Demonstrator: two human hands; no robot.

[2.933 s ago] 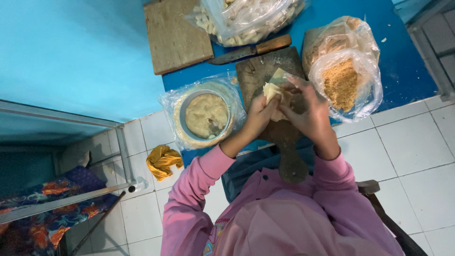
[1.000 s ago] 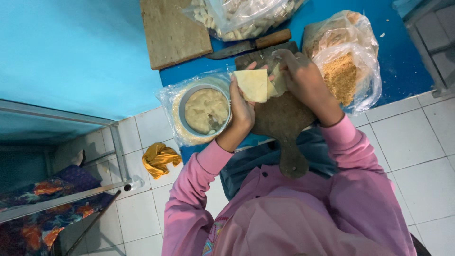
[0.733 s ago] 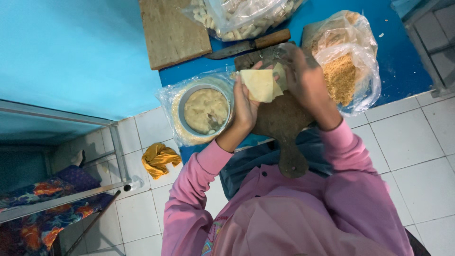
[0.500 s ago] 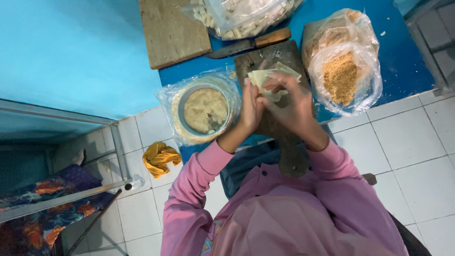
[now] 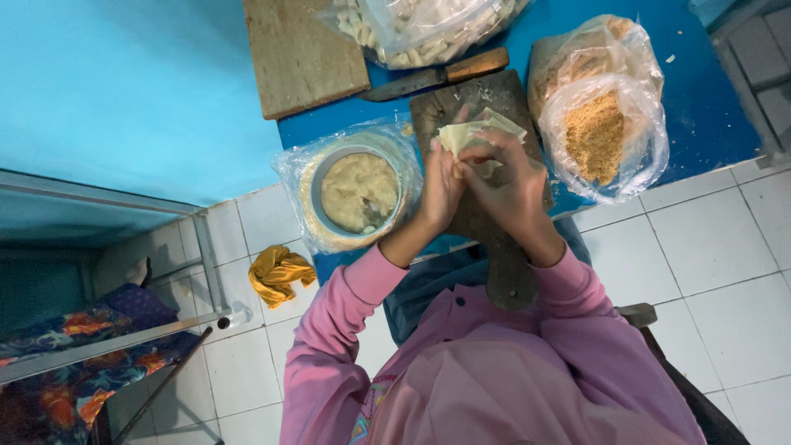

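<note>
Both my hands meet over a dark wooden paddle board [image 5: 504, 272] at the blue table's front edge. My left hand [image 5: 441, 188] and my right hand [image 5: 504, 183] pinch a pale yellow dough wrapper [image 5: 471, 132] between their fingers, folding it together. Left of my hands, a metal bowl of beige filling [image 5: 358, 191] sits on a plastic bag. Pink sleeves cover both my forearms.
A plastic bag of golden crumbs [image 5: 595, 136] lies right of the board. Behind are a knife with a wooden handle [image 5: 437, 76], a second wooden board [image 5: 301, 51] and a bag of pale rolled pieces [image 5: 420, 29]. A yellow cloth [image 5: 278, 274] lies on the white tiled floor.
The flat wrapper held up in my left hand has been brought down and folded between both hands above the paddle board.
</note>
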